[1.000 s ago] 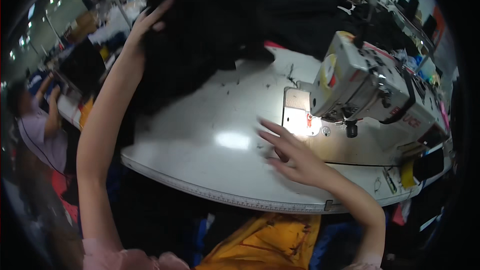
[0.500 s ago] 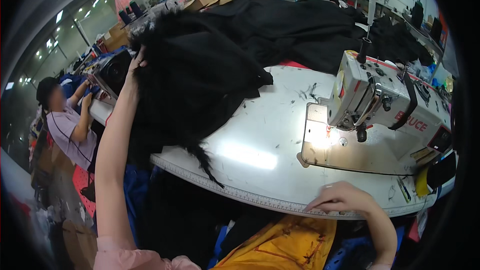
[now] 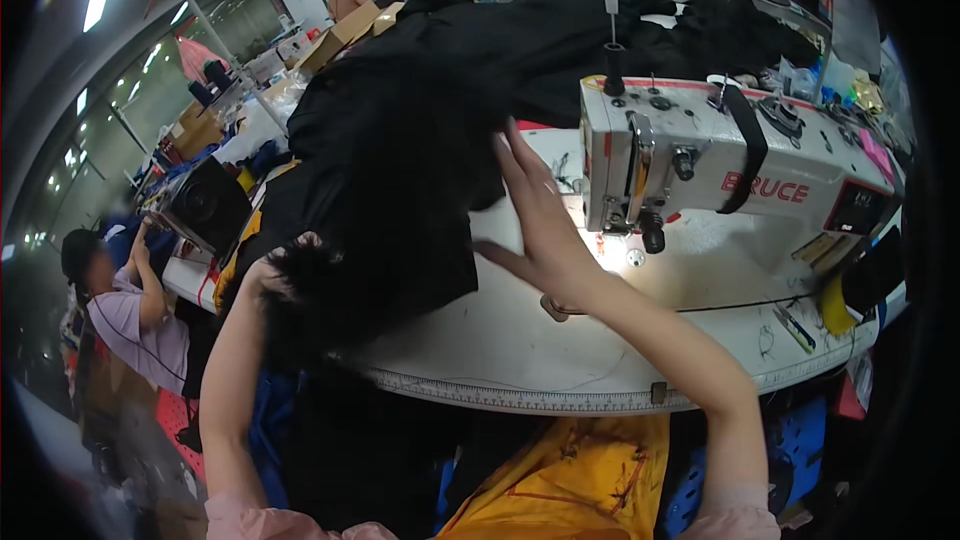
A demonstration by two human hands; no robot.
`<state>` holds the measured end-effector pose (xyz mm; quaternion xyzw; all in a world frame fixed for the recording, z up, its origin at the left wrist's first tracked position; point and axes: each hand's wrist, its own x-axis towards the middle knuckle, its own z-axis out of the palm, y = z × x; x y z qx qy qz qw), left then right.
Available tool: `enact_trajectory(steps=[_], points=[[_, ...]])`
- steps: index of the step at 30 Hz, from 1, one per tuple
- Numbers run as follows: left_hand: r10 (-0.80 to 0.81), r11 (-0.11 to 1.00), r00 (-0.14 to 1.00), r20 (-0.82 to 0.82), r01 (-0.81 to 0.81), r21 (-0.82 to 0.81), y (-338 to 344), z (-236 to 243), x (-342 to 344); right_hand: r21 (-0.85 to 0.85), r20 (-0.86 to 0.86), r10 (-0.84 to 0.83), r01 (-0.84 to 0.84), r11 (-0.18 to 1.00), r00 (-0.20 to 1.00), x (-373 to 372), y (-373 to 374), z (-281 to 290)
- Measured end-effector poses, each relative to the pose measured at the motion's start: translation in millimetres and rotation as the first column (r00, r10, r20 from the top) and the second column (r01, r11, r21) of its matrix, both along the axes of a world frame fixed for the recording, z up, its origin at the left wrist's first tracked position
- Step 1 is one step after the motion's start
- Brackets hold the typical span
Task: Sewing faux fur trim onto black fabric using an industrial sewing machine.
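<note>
While my left hand [image 3: 278,274] grips black cloth [image 3: 400,170], my right hand [image 3: 545,225] spreads open beside it, none under the sewing machine [image 3: 690,165].

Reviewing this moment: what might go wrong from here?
1. The black fabric is bunched at the left end of the white table, beside the left hand; its weight might pull it off.
2. The right hand is near the sewing machine's lit needle area; if the machine ran, a finger might be hurt.
3. The small cutting tool lies near the front edge and could be knocked off.
</note>
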<state>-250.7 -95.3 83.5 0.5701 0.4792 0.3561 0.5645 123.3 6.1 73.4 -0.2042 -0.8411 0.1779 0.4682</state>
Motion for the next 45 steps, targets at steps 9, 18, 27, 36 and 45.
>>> enact_trajectory(steps=[9,18,27,36,45], points=[[0.525,0.843,0.602,-0.602,-0.270,0.465,3.6,76.9,2.8,-0.818,-0.200,0.405,-0.380,0.432,0.892,-1.0,6.2,-7.0],[0.132,0.991,0.735,-0.666,-0.091,0.096,28.3,81.2,121.6,-0.505,0.053,0.234,-0.176,0.845,0.971,-2.4,-10.2,14.5],[0.375,0.905,0.887,-0.269,-0.413,-0.098,-54.6,72.0,155.8,0.161,0.098,-0.050,0.034,0.986,0.994,-12.1,-27.4,43.7],[-0.220,0.952,0.443,0.869,-0.099,0.291,-103.5,36.5,92.6,-0.692,0.138,0.491,-0.271,0.669,0.860,2.1,-10.3,41.5],[0.000,0.677,0.939,0.343,-0.253,0.692,-64.7,55.3,9.4,-0.821,-0.430,0.568,-0.565,0.076,0.702,73.9,12.2,-27.5]])
